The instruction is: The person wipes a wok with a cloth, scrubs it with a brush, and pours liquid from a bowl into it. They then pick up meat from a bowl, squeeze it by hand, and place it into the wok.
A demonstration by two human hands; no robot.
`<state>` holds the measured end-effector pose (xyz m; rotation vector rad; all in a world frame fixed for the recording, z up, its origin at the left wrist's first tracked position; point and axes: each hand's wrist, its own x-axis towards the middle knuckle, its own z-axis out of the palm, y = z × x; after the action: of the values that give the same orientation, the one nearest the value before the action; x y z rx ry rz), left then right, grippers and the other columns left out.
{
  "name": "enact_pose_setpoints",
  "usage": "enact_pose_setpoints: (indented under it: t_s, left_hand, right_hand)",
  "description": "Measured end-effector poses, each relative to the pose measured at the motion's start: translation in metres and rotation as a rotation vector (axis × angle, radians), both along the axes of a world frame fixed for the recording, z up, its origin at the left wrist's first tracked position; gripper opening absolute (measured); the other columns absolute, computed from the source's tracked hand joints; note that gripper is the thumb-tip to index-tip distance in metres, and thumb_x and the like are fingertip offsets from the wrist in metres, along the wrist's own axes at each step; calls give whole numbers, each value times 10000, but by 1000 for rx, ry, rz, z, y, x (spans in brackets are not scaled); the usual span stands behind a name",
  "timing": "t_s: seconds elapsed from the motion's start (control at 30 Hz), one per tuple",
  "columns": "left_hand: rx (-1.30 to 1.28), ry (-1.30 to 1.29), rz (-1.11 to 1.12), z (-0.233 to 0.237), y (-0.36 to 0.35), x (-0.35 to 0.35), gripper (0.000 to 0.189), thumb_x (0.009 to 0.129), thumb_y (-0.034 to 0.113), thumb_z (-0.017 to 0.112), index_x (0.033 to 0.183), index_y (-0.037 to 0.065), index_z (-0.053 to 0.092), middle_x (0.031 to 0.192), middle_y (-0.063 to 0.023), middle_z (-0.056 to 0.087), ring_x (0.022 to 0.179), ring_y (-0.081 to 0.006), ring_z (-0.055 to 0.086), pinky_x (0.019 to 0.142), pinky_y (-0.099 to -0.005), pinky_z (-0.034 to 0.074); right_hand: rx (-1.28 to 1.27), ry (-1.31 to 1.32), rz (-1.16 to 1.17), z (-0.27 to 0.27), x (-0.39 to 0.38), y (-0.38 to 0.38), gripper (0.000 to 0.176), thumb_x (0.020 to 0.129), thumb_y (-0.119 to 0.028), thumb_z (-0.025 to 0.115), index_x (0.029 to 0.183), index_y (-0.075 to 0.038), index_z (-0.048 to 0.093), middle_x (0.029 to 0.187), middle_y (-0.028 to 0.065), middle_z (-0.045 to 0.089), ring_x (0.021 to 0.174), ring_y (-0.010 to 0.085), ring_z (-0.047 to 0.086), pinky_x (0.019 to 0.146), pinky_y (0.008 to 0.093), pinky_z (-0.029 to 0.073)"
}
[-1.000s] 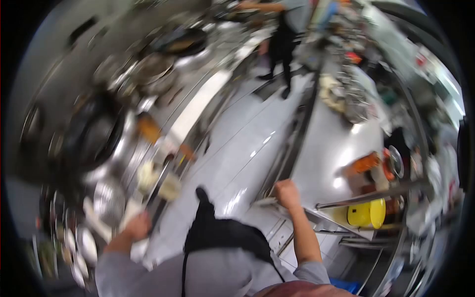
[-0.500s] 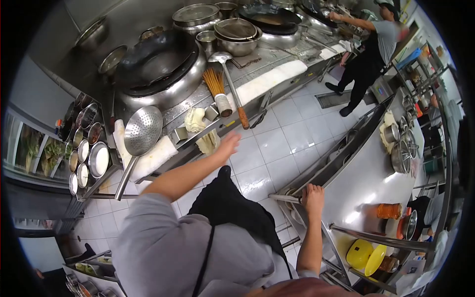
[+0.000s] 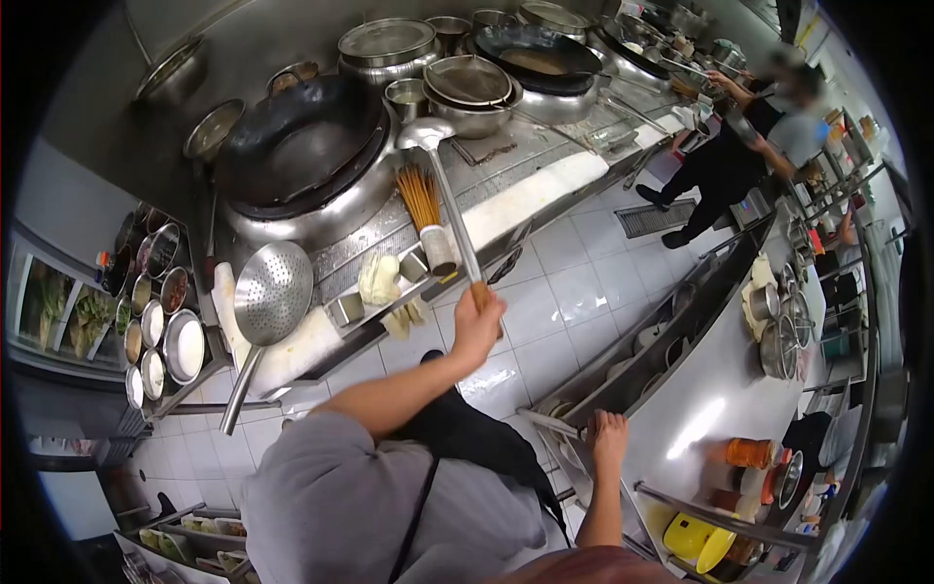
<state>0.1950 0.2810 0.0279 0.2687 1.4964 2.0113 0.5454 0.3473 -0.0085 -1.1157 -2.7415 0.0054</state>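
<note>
My left hand [image 3: 477,326] is closed round the wooden handle of a long metal ladle [image 3: 454,214], whose bowl rests up on the stove counter. Beside the ladle stands a bamboo brush [image 3: 420,200] in a metal cup, with a crumpled pale cloth [image 3: 378,280] to its left. My right hand [image 3: 608,436] has its fingers curled over the corner edge of the steel counter [image 3: 696,389]. Near the front left of the stove lies a perforated skimmer [image 3: 273,292] on a folded white towel [image 3: 292,355]; neither hand touches it.
A large black wok [image 3: 302,136] sits at the back left, and a second wok [image 3: 535,60] farther right. Seasoning bowls [image 3: 185,346] stand at the left. Another person [image 3: 720,161] works at the far stove. Yellow containers [image 3: 689,537] are at the lower right.
My left hand, open before, has moved down and right and closed on the ladle handle. The ladle bowl has shifted slightly left and down. The other person has turned and leaned.
</note>
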Motion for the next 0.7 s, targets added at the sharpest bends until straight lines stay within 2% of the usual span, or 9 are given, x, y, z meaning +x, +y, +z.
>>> enact_pose_setpoints:
  t_s: [0.13, 0.17, 0.2, 0.23, 0.27, 0.3, 0.37, 0.43, 0.7]
  left_hand:
    - [122, 351, 24, 30, 3, -55, 169, 872, 101, 654, 984, 57, 536, 785, 1, 533, 703, -85, 542, 613, -256, 468]
    - [40, 337, -51, 29, 18, -97, 190, 896, 160, 667, 1004, 68, 540, 757, 3, 536, 683, -100, 564, 585, -277, 483]
    - [57, 173, -99, 65, 34, -134, 239, 920, 254, 652, 1051, 88, 540, 721, 6, 524, 617, -113, 557, 517, -290, 475]
    - [127, 13, -99, 84, 52, -179, 202, 933, 264, 595, 1028, 101, 524, 702, 2, 507, 558, -119, 530, 454, -290, 447]
    - [189, -4, -14, 113, 67, -218, 142, 920, 222, 561, 974, 111, 491, 684, -5, 489, 507, -119, 495, 417, -274, 418]
    - [174, 171, 74, 131, 85, -257, 102, 901, 174, 539, 942, 105, 476, 684, -11, 488, 480, -118, 478, 388, -273, 405]
    - [213, 295, 99, 165, 115, -332, 91, 906, 166, 553, 954, 102, 508, 680, -27, 509, 475, -116, 478, 368, -264, 398]
    - [198, 205, 128, 195, 143, -385, 95, 927, 178, 550, 938, 94, 507, 682, -23, 511, 482, -111, 476, 372, -261, 400]
    - [173, -47, 232, 223, 195, -558, 130, 928, 119, 590, 842, 43, 530, 584, -37, 497, 430, -138, 476, 376, -290, 407]
  right_hand:
    - [-5, 16, 3, 0, -3, -2, 123, 795, -119, 638, 896, -50, 626, 767, 122, 607, 799, 318, 575, 842, 452, 444]
    - [-3, 8, 3, -1, -2, -1, 120, 795, -115, 635, 896, -51, 627, 766, 121, 605, 798, 319, 574, 842, 454, 443]
    - [-12, -1, -5, -1, -2, -2, 121, 787, -112, 635, 892, -52, 625, 762, 121, 602, 797, 318, 572, 842, 453, 443]
    - [-18, -9, -10, -1, -3, -2, 122, 780, -109, 635, 888, -54, 623, 759, 120, 599, 795, 317, 569, 842, 452, 443]
    - [-24, -18, -16, 0, -3, -2, 123, 773, -106, 635, 883, -55, 620, 755, 120, 596, 794, 316, 567, 842, 451, 443]
    - [-27, -21, -14, 2, -4, 0, 123, 764, -106, 637, 876, -57, 617, 750, 120, 591, 791, 315, 564, 840, 448, 443]
    - [-33, -28, -21, 4, -5, -2, 126, 747, -104, 641, 862, -61, 612, 740, 119, 582, 785, 313, 558, 836, 443, 443]
    - [-14, -9, -24, 1, -7, -2, 102, 729, -93, 639, 816, -65, 593, 725, 115, 571, 774, 311, 551, 806, 435, 439]
    - [-29, -103, -64, 5, -8, 0, 108, 730, -107, 660, 810, -70, 600, 731, 110, 571, 778, 303, 556, 815, 422, 442]
